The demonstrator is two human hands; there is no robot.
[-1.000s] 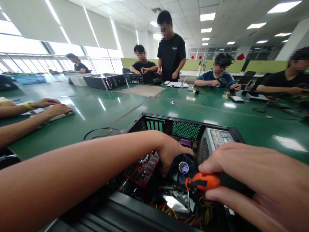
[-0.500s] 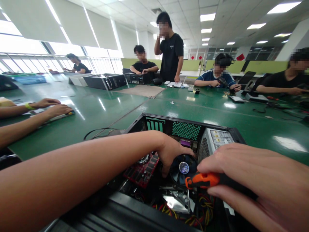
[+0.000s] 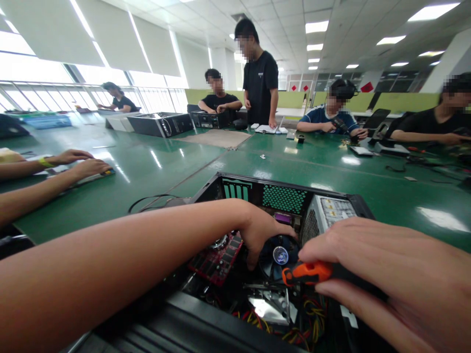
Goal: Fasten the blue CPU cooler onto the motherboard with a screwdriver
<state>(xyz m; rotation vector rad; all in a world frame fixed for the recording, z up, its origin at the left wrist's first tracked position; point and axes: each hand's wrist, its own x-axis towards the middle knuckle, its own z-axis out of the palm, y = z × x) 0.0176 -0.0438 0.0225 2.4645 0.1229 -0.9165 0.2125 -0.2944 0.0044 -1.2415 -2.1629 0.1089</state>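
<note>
An open black computer case (image 3: 279, 184) lies in front of me on the green table (image 3: 158, 166). My left hand (image 3: 259, 233) reaches into it, fingers curled down around the edge of the black cooling fan (image 3: 280, 255), beside a red circuit card (image 3: 219, 260). My right hand (image 3: 382, 274) is closed round an orange and black screwdriver (image 3: 307, 273), its tip pointing left toward the fan. A silver power supply (image 3: 331, 211) sits at the case's right rear. Yellow and red wires (image 3: 294, 331) lie at the case's near side.
A neighbour's two forearms (image 3: 47, 171) rest on the table at the left. Several people sit or stand at the far side with other computer cases (image 3: 160, 122), a brown mat (image 3: 217, 137) and small parts. A black cable (image 3: 147, 198) loops left of my case.
My right hand with the screwdriver has shifted slightly up and left toward the fan. My left hand has stayed put. The standing person across the table lowered an arm.
</note>
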